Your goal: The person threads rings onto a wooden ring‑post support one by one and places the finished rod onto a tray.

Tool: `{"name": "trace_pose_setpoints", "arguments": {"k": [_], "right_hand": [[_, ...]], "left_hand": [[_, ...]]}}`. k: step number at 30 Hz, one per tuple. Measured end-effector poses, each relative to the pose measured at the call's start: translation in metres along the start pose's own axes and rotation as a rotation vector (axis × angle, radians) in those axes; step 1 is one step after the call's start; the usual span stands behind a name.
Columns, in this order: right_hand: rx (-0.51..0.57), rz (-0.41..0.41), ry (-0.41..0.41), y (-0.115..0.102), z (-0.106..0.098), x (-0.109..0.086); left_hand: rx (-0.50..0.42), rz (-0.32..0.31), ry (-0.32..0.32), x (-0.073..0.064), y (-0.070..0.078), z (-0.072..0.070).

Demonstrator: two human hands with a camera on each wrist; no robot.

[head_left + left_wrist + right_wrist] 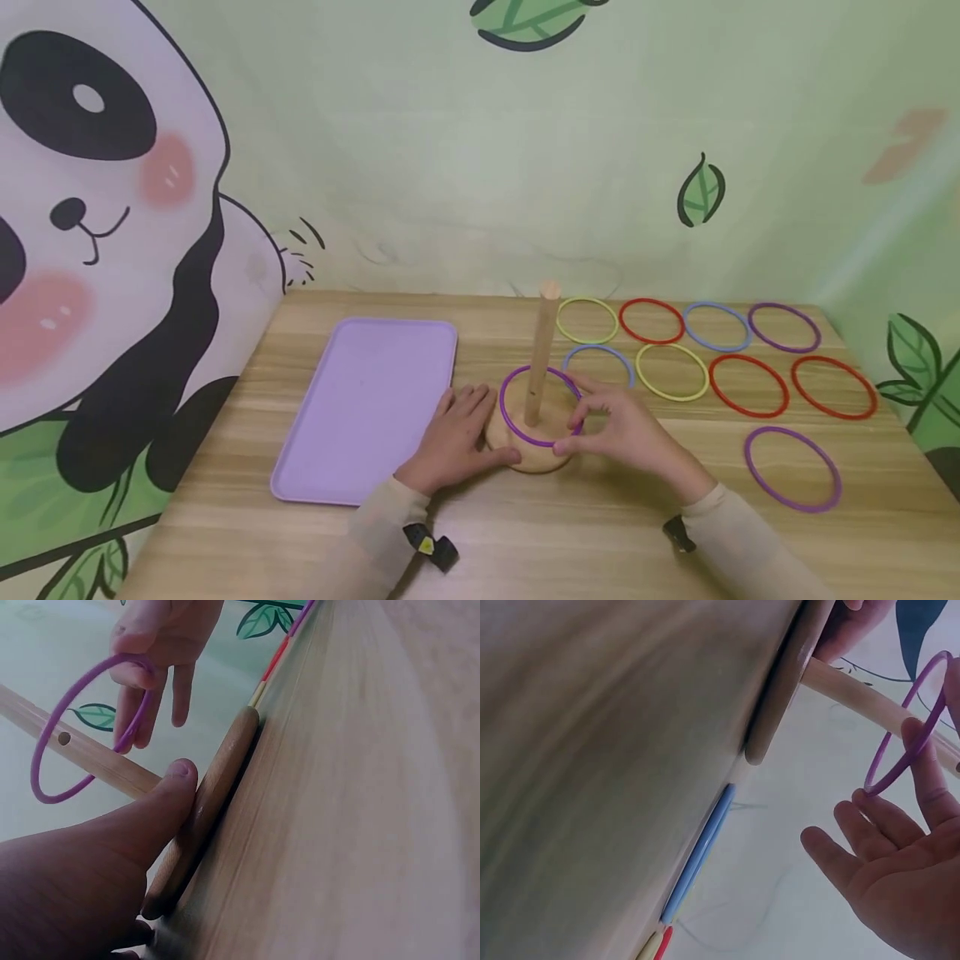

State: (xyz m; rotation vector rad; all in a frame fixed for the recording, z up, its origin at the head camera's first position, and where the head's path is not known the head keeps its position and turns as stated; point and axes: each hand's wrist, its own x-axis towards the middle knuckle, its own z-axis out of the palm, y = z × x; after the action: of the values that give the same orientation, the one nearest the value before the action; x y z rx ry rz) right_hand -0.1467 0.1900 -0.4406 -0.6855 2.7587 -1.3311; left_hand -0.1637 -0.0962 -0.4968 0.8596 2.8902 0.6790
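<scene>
My right hand (633, 433) pinches a purple ring (502, 402) between thumb and fingers. That ring encircles the upright wooden peg (542, 350) and, in the left wrist view, the purple ring (45, 796) hangs partway along the peg, apart from the base. The peg stands on a round wooden base (540, 462). At the base's left side rests my left hand (457, 446), fingers extended, its thumb on the base's upper face. The right wrist view has the right hand (900, 877) with its other fingers spread loosely.
A lilac tray (367, 408) lies left of the base. Right of it, yellow, red, blue and purple rings lie flat in rows, among them a near blue ring (600, 347) partly behind the right hand and a purple ring (792, 468) nearest the front. A painted wall stands behind.
</scene>
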Motion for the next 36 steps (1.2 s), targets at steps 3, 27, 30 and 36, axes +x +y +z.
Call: {"name": "trace_pose_setpoints", "arguments": {"k": [3, 27, 30, 36], "right_hand": [[-0.015, -0.004, -0.008, 0.003, 0.001, 0.001], [-0.112, -0.106, -0.169, 0.007, 0.007, 0.015], [-0.141, -0.105, -0.186, 0.007, 0.009, 0.016], [-0.189, -0.088, -0.205, 0.009, 0.011, 0.019]], "left_hand": [[0.004, 0.002, 0.000, 0.001, 0.000, 0.001], [0.018, -0.013, 0.019, 0.000, -0.001, 0.000], [0.012, -0.009, 0.028, 0.000, -0.002, 0.001], [-0.001, -0.008, 0.034, 0.000, -0.001, 0.003]]}}
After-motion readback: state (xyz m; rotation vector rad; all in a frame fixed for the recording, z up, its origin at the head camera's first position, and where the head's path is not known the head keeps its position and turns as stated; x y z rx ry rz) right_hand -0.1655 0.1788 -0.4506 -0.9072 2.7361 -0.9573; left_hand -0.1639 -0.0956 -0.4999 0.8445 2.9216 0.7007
